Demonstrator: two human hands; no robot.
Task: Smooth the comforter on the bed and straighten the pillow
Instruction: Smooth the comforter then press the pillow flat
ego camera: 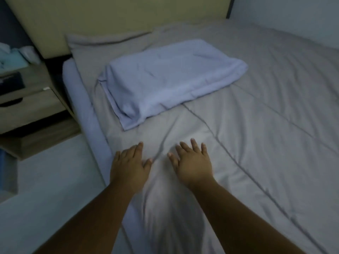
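Note:
A grey quilted comforter (256,116) covers the bed, with creases running between and ahead of my hands. A pale blue pillow (170,77) lies on it near the head end, turned at an angle to the headboard, its loose case end trailing toward me. My left hand (129,165) rests flat on the comforter close to the bed's left edge, fingers apart. My right hand (192,160) lies flat beside it, fingers spread, palm down. Neither hand holds anything.
A beige headboard (119,13) stands at the back. The pale blue sheeted mattress edge (80,99) shows along the left side. A wooden nightstand (31,107) with clutter on top stands to the left, close to the bed. Light floor (45,189) lies below it.

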